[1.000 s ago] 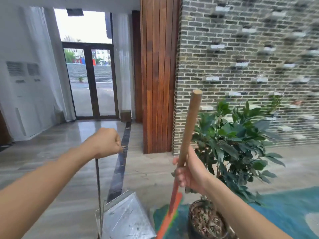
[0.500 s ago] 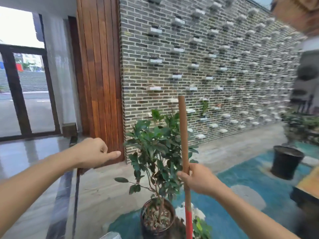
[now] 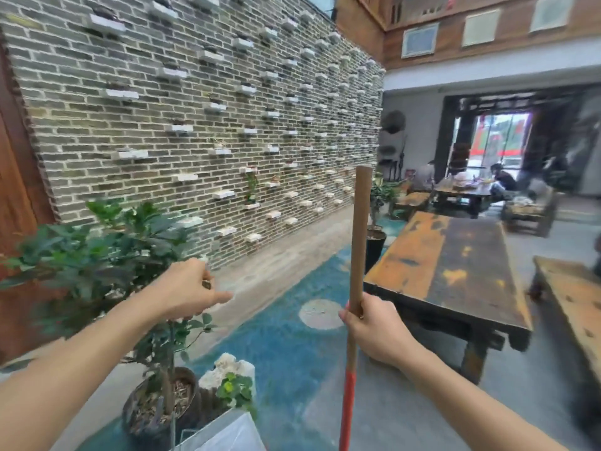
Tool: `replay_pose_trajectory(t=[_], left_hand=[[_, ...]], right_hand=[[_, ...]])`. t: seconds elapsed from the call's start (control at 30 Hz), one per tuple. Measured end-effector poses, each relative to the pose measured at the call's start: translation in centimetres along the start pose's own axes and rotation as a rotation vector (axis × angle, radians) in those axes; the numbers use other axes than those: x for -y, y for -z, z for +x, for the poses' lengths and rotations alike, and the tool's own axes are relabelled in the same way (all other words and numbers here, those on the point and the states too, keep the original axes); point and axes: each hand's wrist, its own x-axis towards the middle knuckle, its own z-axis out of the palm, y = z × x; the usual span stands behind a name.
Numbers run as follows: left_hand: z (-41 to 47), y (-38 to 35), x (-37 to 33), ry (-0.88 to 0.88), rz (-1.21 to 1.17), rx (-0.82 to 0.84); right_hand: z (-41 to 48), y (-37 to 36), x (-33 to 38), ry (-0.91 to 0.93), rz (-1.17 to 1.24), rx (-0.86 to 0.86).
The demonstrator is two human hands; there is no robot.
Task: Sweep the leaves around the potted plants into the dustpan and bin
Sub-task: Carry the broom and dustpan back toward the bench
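My right hand (image 3: 374, 330) grips the wooden broom handle (image 3: 359, 236), which stands upright; its lower part is red and the broom head is out of view. My left hand (image 3: 187, 288) is curled round the top of the dustpan's thin metal handle. The metal dustpan (image 3: 224, 431) hangs at the bottom edge, beside a leafy potted plant (image 3: 97, 255) in a dark pot (image 3: 143, 421) with dry bits on its soil. A second potted plant (image 3: 375, 239) stands farther along the blue floor patch. No bin is in view.
A white rock (image 3: 227, 369) and a small green plant sit right of the near pot. A long worn wooden table (image 3: 455, 265) and a bench (image 3: 579, 304) stand to the right. The brick wall (image 3: 195, 109) runs along the left. People sit at a far table.
The view has swung right: the glass door and wood panel have left the frame, and the table and the seating area have come in. Both hands keep their holds.
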Motion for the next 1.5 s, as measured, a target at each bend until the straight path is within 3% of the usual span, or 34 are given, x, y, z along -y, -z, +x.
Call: replay_pose_trajectory(t=[0.3, 0.5, 0.93, 1.27, 1.5], left_hand=[[5.9, -8.1, -18.9, -0.235, -0.02, 0.035], [9.3, -14.4, -31.8, -0.475, -0.157, 0.167], [9.0, -22.1, -56.8, -1.118, -0.188, 0.248], [5.4, -28.7, -71.3, -1.278, -0.28, 0.257], [4.7, -32.1, -83.9, -1.303, -0.253, 0.264]], right_hand=[[-5.5, 11.4, -12.0, -0.226, -0.037, -0.187], [-10.1, 17.0, -19.4, -0.486, -0.14, -0.317], [-18.3, 28.0, -24.9, -0.947, -0.337, -0.729], [-23.7, 34.8, -31.8, -1.064, -0.38, -0.899], [-26.1, 43.0, -41.3, -1.092, -0.354, -0.898]])
